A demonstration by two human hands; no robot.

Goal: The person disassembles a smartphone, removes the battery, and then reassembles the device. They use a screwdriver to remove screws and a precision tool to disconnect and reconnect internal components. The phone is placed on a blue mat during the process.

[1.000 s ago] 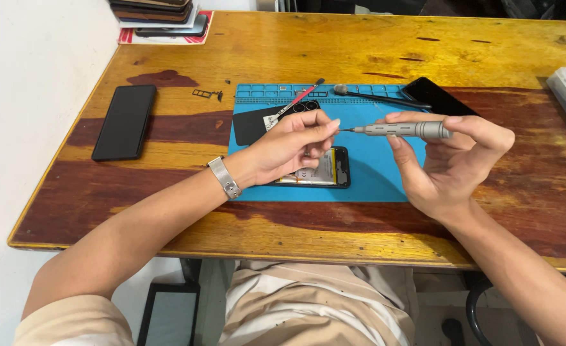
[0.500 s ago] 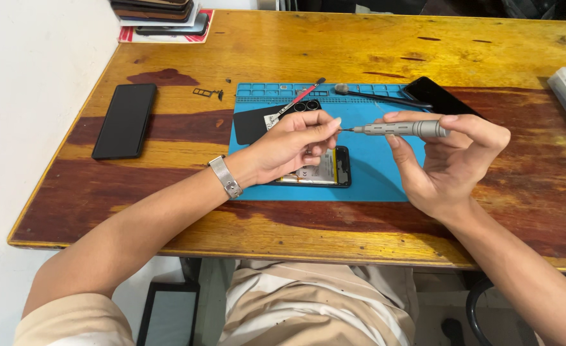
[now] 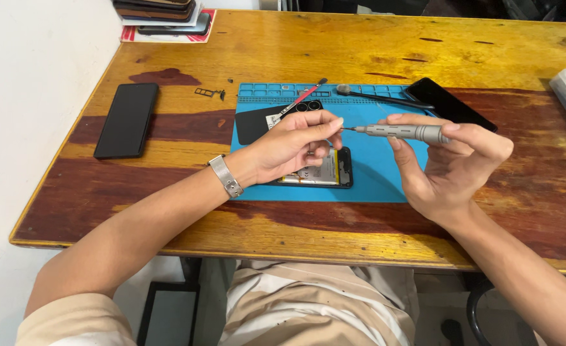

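Since the earlier frame almost nothing has moved: both hands stay above the blue mat [image 3: 385, 182], and the screwdriver is a little more level. I see my right hand [image 3: 452, 168] holding the grey precision screwdriver [image 3: 403, 132] sideways, the fingers curled around its handle. My left hand [image 3: 295, 146] has its fingers pinched together at the tip of the screwdriver; whether a small bit or screw is between them I cannot tell, the view is too small there. Under the left hand lies the opened phone [image 3: 321, 174], near the front edge of the mat, in the middle of the tabletop [image 3: 360, 51]. A black phone [image 3: 127, 120] lies near the left edge of the tabletop, well apart. Another dark phone [image 3: 451, 104] lies at the mat's back right corner.
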